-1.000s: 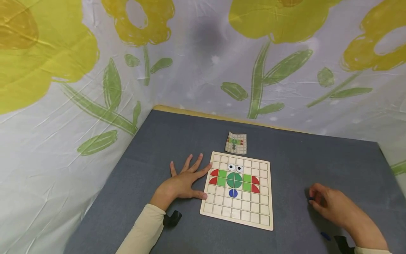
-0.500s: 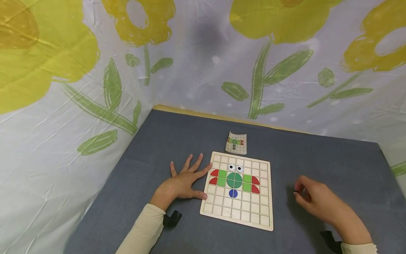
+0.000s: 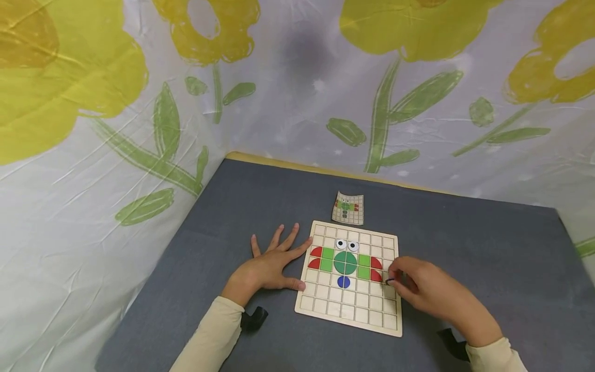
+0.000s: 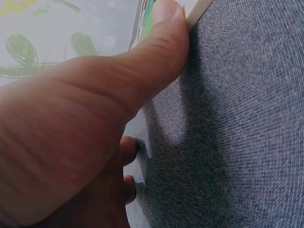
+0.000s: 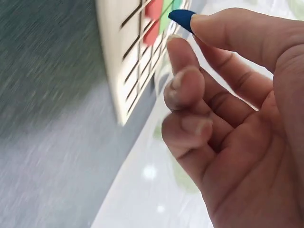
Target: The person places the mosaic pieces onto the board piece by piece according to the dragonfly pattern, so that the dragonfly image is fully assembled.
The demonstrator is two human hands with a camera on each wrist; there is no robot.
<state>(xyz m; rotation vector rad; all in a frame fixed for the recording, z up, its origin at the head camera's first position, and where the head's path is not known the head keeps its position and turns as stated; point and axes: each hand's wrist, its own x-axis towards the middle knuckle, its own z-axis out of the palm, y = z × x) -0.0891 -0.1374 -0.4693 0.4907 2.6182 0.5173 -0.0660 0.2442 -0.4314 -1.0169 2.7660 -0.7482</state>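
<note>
My left hand point(image 3: 267, 271) lies with fingers spread on the table, its thumb and index fingertip resting on the left edge of a square wooden grid board point(image 3: 346, 311). Between thumb and finger, my right hand point(image 3: 432, 287) pinches a small blue piece with a curved edge point(image 5: 182, 20), over the board's right edge. The piece's full shape is partly hidden by the thumb. On the board are a dark green circle point(image 3: 345, 263), light green blocks point(image 3: 327, 260), red quarter-circles point(image 3: 376, 276), two eye pieces point(image 3: 341, 243) and a small blue circle point(image 3: 343, 281).
A slightly curled pattern card point(image 3: 347, 217) lies just behind the board, showing a similar figure on a grid. The dark grey table point(image 3: 260, 191) meets a flower-printed cloth point(image 3: 288, 103) at the back and left. A black strap end point(image 3: 254, 319) sticks out at the left wrist.
My right hand has moved left with the blue piece, from the right side of the table to over the board's right edge. The left hand has stayed in place.
</note>
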